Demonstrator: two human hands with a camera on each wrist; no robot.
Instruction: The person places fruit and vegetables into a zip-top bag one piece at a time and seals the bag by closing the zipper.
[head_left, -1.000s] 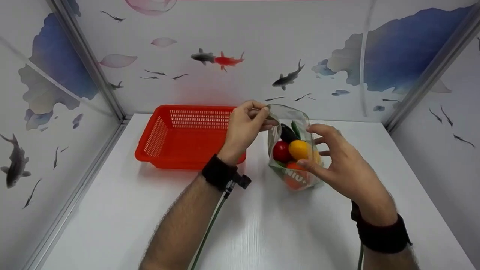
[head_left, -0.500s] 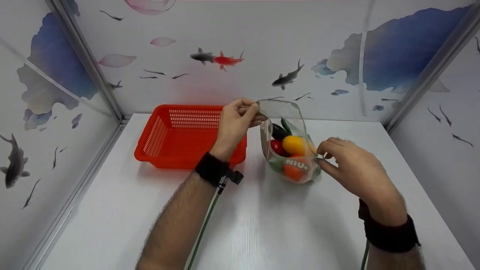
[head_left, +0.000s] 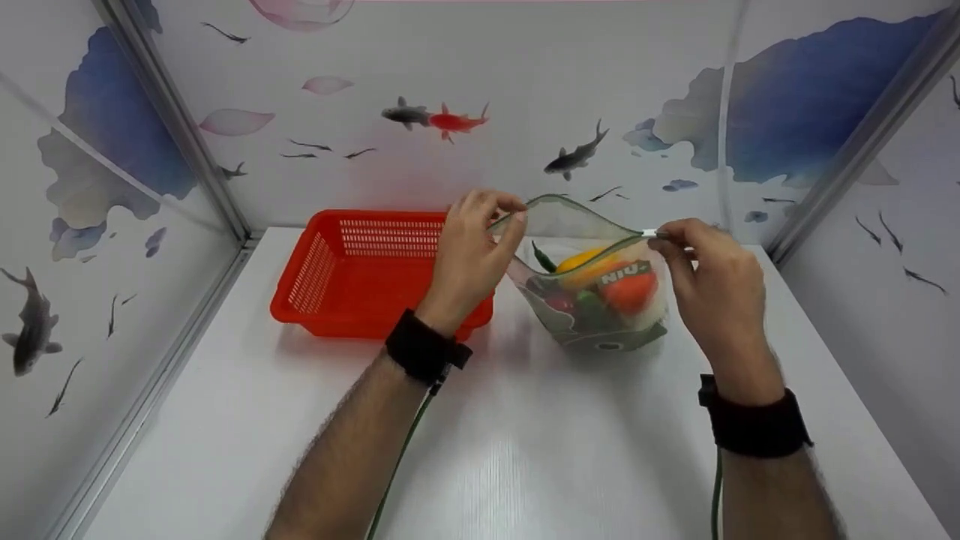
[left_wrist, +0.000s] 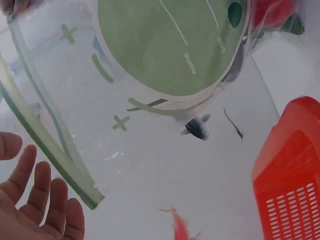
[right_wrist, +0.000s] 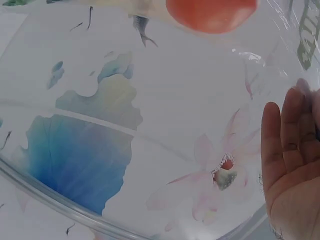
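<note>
A clear zip bag (head_left: 630, 341) with a green-edged mouth stands on the table, its mouth spread apart. Through its wall show a round orange-red item (head_left: 630, 289), a yellow one (head_left: 581, 261), a slim green pepper (head_left: 543, 258) and darker pieces partly hidden. My right hand (head_left: 712, 285) pinches the white slider (head_left: 651, 234) at the right end of the zip. At the left end is my left hand (head_left: 469, 262); in the left wrist view its fingers (left_wrist: 42, 192) are spread loosely beside the green zip edge (left_wrist: 55, 162), thumb apart from them.
A red plastic basket (head_left: 375, 328) with slotted sides sits left of the bag, partly behind my left forearm. White printed panels (head_left: 480, 60) enclose the white table (head_left: 480, 465) at the back and sides.
My right hand took the bag's right edge, then rose with it, so the bag turned its printed front up and its mouth stretched sideways. The left hand shifted slightly left and its fingers loosened.
</note>
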